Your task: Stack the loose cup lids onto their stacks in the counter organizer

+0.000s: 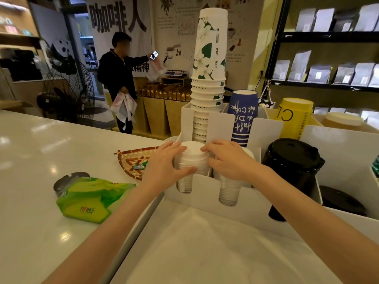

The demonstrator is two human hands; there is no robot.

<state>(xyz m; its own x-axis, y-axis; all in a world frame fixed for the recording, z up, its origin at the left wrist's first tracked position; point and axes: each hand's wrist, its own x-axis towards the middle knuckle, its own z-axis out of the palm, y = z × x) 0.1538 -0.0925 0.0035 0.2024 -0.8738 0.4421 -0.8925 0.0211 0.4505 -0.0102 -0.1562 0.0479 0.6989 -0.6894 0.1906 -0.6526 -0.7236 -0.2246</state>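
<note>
A stack of white cup lids (pixel 192 158) stands in the left front slot of the white counter organizer (pixel 254 201). My left hand (pixel 164 162) wraps its left side, thumb across the front. My right hand (pixel 227 158) presses against the stack's right side, fingertips on the top lid. A second white lid stack (pixel 228 191) fills the slot to the right, partly hidden under my right hand. A tall stack of black lids (pixel 292 167) sits further right, and a loose black lid (pixel 341 200) lies low behind the organizer wall.
Paper cup stacks stand behind: white floral (pixel 209 74), blue (pixel 243 115), yellow (pixel 295 117). A green tissue pack (pixel 90 198) and a woven tray (pixel 135 162) lie on the white counter at left. A person stands beyond the counter.
</note>
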